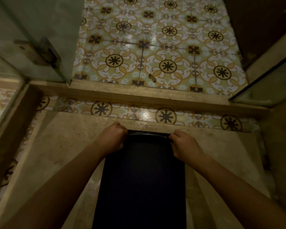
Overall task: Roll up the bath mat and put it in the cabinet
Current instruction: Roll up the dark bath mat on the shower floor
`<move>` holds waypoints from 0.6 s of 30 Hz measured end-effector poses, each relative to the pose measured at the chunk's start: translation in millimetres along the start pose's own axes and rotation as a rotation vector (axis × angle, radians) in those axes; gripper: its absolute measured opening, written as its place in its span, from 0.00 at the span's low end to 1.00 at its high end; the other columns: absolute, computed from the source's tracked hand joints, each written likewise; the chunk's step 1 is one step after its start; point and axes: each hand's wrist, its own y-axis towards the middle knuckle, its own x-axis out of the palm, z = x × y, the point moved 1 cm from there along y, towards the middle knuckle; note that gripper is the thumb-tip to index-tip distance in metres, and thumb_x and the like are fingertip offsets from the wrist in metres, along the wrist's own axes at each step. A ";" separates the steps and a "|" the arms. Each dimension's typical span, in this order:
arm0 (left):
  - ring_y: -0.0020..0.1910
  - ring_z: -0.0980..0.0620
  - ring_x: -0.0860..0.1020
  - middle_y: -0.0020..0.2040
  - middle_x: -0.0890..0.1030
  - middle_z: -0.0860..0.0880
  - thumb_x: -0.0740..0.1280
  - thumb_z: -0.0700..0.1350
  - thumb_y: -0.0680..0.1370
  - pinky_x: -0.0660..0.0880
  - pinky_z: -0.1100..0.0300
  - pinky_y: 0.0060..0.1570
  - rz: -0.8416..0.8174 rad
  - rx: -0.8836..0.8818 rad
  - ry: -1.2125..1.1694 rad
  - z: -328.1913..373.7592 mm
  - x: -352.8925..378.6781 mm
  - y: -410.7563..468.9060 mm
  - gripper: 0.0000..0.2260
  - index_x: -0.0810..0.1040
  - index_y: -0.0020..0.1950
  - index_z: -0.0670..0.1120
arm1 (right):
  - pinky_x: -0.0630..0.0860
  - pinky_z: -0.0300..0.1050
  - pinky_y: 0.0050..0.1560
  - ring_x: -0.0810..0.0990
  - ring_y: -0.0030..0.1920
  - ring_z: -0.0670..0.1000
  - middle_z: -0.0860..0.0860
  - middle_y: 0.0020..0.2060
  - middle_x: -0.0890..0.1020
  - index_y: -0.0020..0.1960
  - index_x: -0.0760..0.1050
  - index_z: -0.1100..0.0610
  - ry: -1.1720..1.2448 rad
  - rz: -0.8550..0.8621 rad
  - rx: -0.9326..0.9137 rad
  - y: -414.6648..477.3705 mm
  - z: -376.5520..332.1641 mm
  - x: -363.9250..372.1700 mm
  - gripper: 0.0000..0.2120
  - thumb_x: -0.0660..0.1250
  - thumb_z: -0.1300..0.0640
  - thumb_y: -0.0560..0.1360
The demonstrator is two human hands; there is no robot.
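The near end of the dark bath mat runs off the bottom edge of the frame, so its full length is not visible, and both forearms are cut off at the lower corners. The lower half of the frame is dim, and the mat's fine grid texture is hard to make out there. The fingertips of both hands are curled under and hidden.

The mat lies on a pale stone floor in the lower centre. Above it in the frame a strip of patterned tile is followed by a raised stone sill, and beyond that the patterned tile floor fills the upper centre, shiny with reflected light. A glass door with a metal hinge stands at upper left, and another glass panel is at right.

The left hand and the right hand are each clenched on a far corner of the mat, whose far edge is curled over into a narrow first roll between them.
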 end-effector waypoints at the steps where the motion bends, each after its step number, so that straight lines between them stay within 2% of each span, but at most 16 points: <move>1: 0.47 0.49 0.74 0.46 0.83 0.49 0.69 0.40 0.72 0.76 0.56 0.43 -0.010 -0.002 -0.001 -1.1 -0.5 1.8 0.05 0.84 0.44 0.45 | 0.76 0.50 0.30 0.77 0.39 0.57 0.55 0.41 0.77 0.45 0.77 0.60 -0.009 -0.010 -0.003 1.3 0.5 -1.9 0.08 0.72 0.64 0.67; 5: 0.48 0.47 0.78 0.50 0.82 0.46 0.69 0.39 0.73 0.78 0.54 0.45 -0.043 -0.039 -0.054 1.1 -3.2 7.5 0.04 0.84 0.44 0.44 | 0.77 0.51 0.33 0.75 0.44 0.58 0.57 0.45 0.77 0.48 0.75 0.59 -0.009 -0.012 0.005 2.7 -4.0 -4.7 0.14 0.74 0.65 0.65; 8: 0.48 0.46 0.79 0.49 0.81 0.45 0.69 0.39 0.73 0.76 0.53 0.45 -0.101 -0.077 -0.068 3.3 -8.9 11.1 0.04 0.81 0.47 0.45 | 0.76 0.51 0.34 0.76 0.45 0.59 0.57 0.43 0.78 0.48 0.75 0.60 -0.006 -0.019 0.018 4.1 -6.0 -8.0 0.15 0.75 0.66 0.64; 11: 0.47 0.43 0.78 0.46 0.81 0.44 0.68 0.39 0.73 0.71 0.55 0.40 -0.065 -0.066 -0.040 4.9 -9.2 7.9 0.06 0.76 0.49 0.45 | 0.73 0.49 0.34 0.77 0.43 0.60 0.57 0.40 0.78 0.46 0.74 0.60 -0.011 -0.022 0.040 2.5 -9.8 -10.6 0.17 0.77 0.66 0.62; 13: 0.47 0.42 0.78 0.47 0.82 0.44 0.68 0.40 0.74 0.72 0.54 0.40 -0.038 -0.062 -0.028 6.4 -8.0 5.3 0.09 0.75 0.52 0.46 | 0.71 0.47 0.35 0.76 0.44 0.59 0.57 0.42 0.79 0.49 0.74 0.61 -0.020 -0.027 0.048 1.4 -12.1 -10.2 0.18 0.77 0.66 0.62; 15: 0.48 0.43 0.78 0.48 0.82 0.44 0.69 0.40 0.74 0.73 0.53 0.42 -0.028 -0.062 -0.029 6.5 -7.8 6.0 0.10 0.77 0.54 0.46 | 0.72 0.48 0.39 0.76 0.47 0.60 0.58 0.45 0.79 0.52 0.75 0.61 -0.025 -0.051 0.034 1.5 -11.2 -10.1 0.18 0.76 0.64 0.65; 18: 0.49 0.45 0.77 0.48 0.81 0.46 0.69 0.41 0.72 0.73 0.56 0.45 -0.059 -0.039 -0.040 4.9 -7.6 4.8 0.08 0.81 0.50 0.46 | 0.76 0.50 0.45 0.78 0.49 0.59 0.57 0.48 0.79 0.56 0.78 0.59 -0.003 -0.097 0.015 -1.4 -6.1 -12.3 0.18 0.73 0.55 0.68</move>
